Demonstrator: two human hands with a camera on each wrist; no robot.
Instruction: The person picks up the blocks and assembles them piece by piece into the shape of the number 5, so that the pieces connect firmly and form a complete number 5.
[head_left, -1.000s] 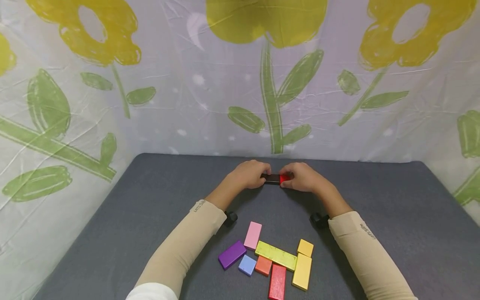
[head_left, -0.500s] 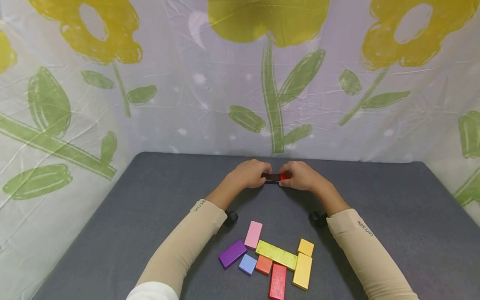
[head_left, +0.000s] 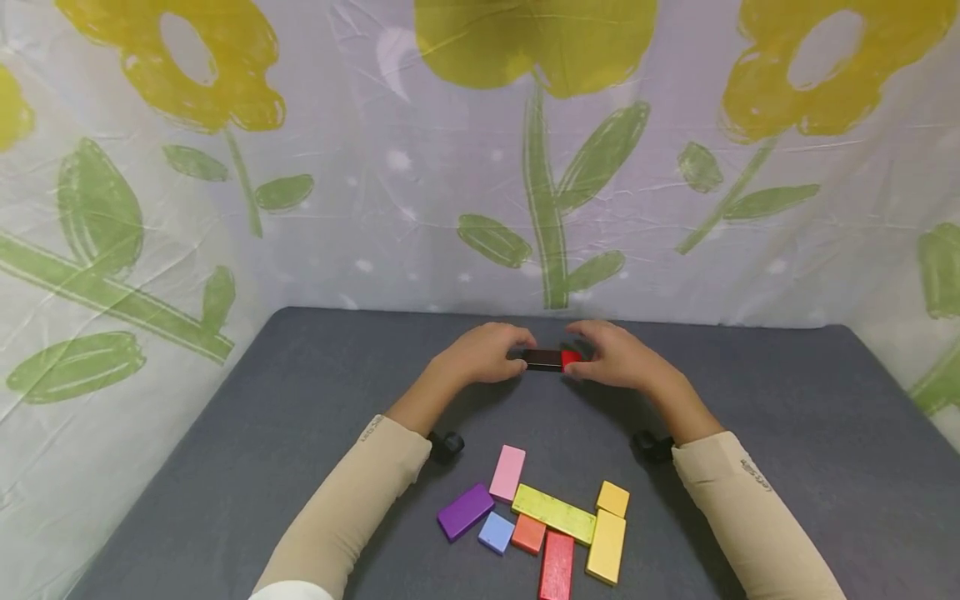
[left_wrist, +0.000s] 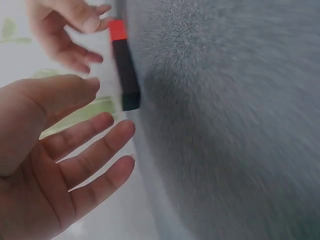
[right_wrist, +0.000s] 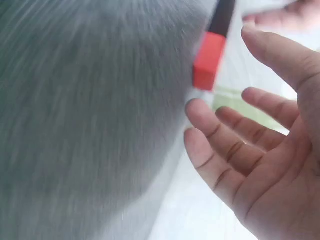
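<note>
Black block point(head_left: 542, 359) lies flat at the far middle of the table point(head_left: 300, 433); small red block point(right_wrist: 209, 57) set against its right end, the two in line.

Left hand point(head_left: 483, 354) just left of the black end: thumb and fingers well apart, loosely bent, holding nothing; the left wrist view shows a gap to the block. Right hand point(head_left: 618, 357) at the red end, likewise spread, thumb and fingers parted, nothing gripped; a gap to the red shows in the right wrist view.

Change: half a second ago both hands pinched the pair's ends; now the fingers have parted and the left hand sits farther left. The pair looks to be in about the same place.

Nearer, between the forearms, a loose group: purple block point(head_left: 466, 512) on the left, pink block point(head_left: 507, 472), blue cube point(head_left: 497, 532), orange cube point(head_left: 528, 533), long lime block point(head_left: 554, 513), yellow block point(head_left: 606, 546) with a smaller amber block point(head_left: 613, 499) at its far end.

Long red block point(head_left: 557, 567) cut off by the near edge of view. Right thumb covers part of the small red block in the head view. Sleeve lettering unreadable; table surface blurred in both wrist views.
</note>
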